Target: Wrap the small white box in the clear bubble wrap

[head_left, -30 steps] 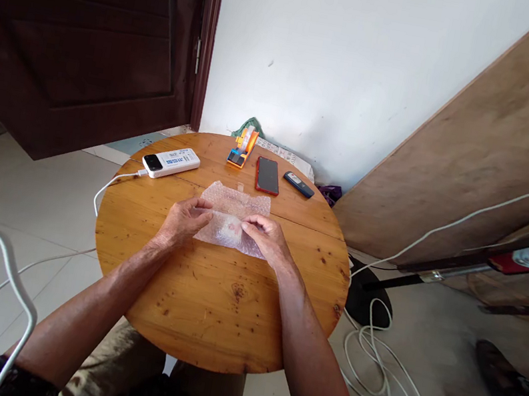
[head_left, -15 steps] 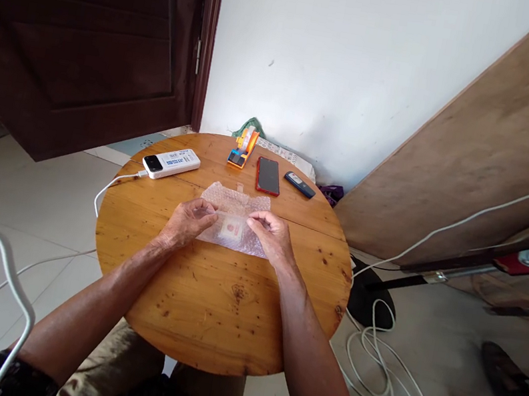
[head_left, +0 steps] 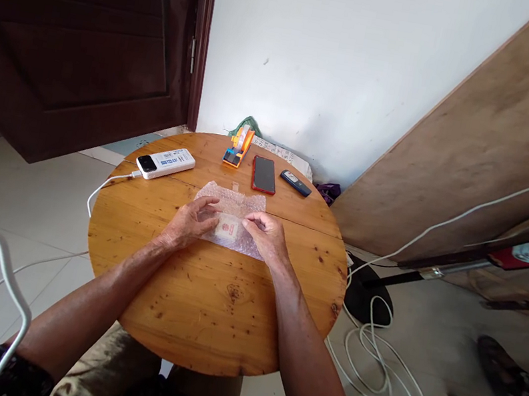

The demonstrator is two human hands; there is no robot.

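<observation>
At the far left a thin white metal tube (head_left: 5, 263) bends across the corner above pale, smooth floor tiles. A white cable (head_left: 98, 187) climbs from the floor onto the round worktop (head_left: 205, 310), glossy honey-coloured wood with dark knots and a seam running across it. The cable plugs into a white, slab-shaped power bank (head_left: 165, 162) with rounded corners and blue print. The left hand (head_left: 187, 224) lies on the near-left part of a sheet of bubble wrap (head_left: 230, 202), clear and dimpled, roughly rectangular, lying flat at the worktop's middle. Its grip is pressed together, thumb and fingers pinching the wrap beside a small pale card with a red mark (head_left: 228, 227) that shows through the film. Behind stands an orange and blue plastic tape dispenser (head_left: 237, 147). The right hand (head_left: 264, 236) mirrors the left, its grip pinching the wrap just right of the card. Further back lie a glossy black phone in a red case (head_left: 264, 174) and a small, dark, oblong device (head_left: 296, 183). To the right a bare plywood board (head_left: 482, 140) leans on the white wall, and white cord (head_left: 373, 365) coils loosely on the floor.
</observation>
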